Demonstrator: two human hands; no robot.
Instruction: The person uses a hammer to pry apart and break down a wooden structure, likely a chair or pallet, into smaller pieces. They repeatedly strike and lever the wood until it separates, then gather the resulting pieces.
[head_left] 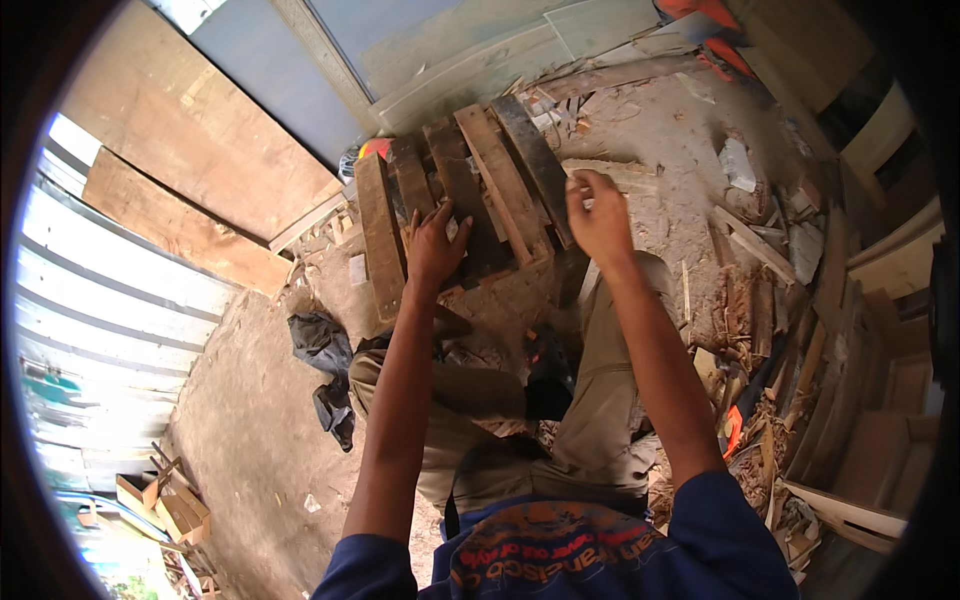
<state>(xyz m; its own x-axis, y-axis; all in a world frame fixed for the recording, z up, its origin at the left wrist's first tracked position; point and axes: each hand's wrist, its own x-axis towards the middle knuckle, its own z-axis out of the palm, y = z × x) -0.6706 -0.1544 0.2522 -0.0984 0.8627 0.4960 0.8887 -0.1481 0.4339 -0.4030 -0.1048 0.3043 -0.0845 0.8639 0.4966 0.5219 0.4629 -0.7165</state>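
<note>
A low stand of several dark, worn wooden slats [497, 185] is in front of my knees, with gaps between the boards. My left hand [437, 248] rests on the slats left of the middle, its fingers spread and nothing gripped. Just off the stand's right edge, my right hand [603, 215] is raised with the fingers curled in toward the thumb. Whatever is in that pinch, if anything, is too small to make out. Beneath the right hand lies the rightmost, darkest slat [535, 160].
A dark crumpled cloth [322, 345] lies on the dirt floor to the left. Scrap wood and shavings [750, 310] pile up at the right beside wooden drawer-like boxes [890, 420]. Plywood sheets [190, 120] lean at the far left. Small open boxes [175, 510] sit lower left.
</note>
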